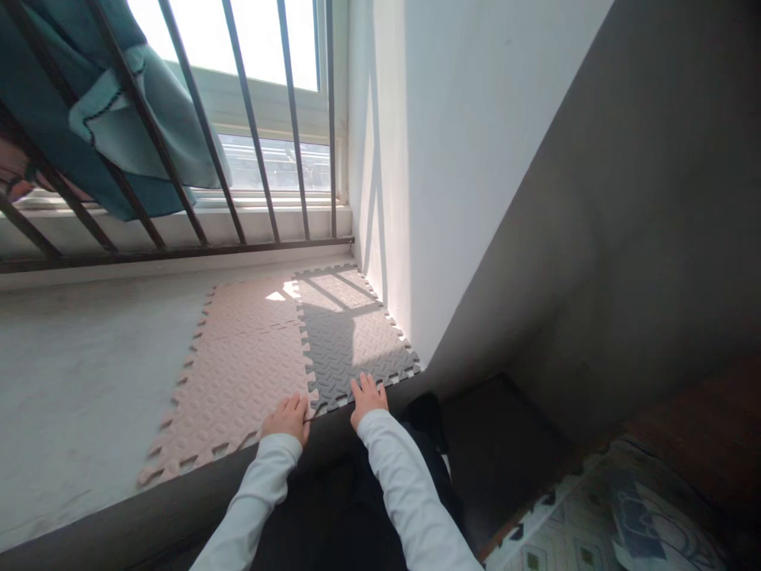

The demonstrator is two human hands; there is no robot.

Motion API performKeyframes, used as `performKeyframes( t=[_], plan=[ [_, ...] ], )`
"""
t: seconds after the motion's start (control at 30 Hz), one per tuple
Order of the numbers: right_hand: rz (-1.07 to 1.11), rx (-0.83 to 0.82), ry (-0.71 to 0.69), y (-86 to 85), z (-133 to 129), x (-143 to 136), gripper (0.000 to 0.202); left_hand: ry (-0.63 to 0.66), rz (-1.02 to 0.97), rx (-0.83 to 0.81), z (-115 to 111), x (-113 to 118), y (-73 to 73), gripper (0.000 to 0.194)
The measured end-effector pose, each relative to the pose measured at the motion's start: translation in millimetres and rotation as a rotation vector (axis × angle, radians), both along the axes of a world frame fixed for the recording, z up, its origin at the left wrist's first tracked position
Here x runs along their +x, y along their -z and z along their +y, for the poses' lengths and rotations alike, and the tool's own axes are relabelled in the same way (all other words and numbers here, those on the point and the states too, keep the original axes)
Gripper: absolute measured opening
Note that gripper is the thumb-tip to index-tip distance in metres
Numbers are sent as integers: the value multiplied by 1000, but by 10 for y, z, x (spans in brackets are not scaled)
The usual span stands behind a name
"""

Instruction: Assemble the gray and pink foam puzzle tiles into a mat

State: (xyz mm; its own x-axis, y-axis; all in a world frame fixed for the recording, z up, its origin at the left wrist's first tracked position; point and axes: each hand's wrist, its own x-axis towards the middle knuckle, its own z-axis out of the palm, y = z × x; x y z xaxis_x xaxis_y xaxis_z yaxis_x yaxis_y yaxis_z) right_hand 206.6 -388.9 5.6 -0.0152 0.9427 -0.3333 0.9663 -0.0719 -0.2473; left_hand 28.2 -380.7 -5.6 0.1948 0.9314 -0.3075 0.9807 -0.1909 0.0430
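Clock read from the view's centre. At 10 o'clock, teal cloth (119, 119) hangs behind a dark railing (238, 247); bright window (267, 40) at 11. Bare pale ledge (89, 373) at 8 to 9 o'clock. Pink mat (250, 373) lies flat on the ledge at 8 o'clock, toothed edges, faint seam across its far part. Left hand (287, 418) between 7 and 8, palm down on the pink mat's near edge, fingers close together. Grey mat (336, 349) at 7, flat, right beside the pink one, toothed sides meeting; sun and bar shadows on its far part. Right hand (369, 399) at 6, palm down, fingers a bit spread on the grey mat's near edge. Hands near each other but apart, both in white sleeves. White wall (445, 159) at 1 o'clock, along the grey mat's right side. Patterned floor mat (552, 539) at 5, partly in shade.
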Motion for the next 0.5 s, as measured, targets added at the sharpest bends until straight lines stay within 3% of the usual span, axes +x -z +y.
performKeyframes(
  t=[0.23,0.5],
  plan=[
    [19,20,-2,2,23,-23,78,-26,-5,73,-44,27,12,50],
    [45,27,-213,36,68,-115,73,-61,75,64,-116,195,-139,60]
  ],
)
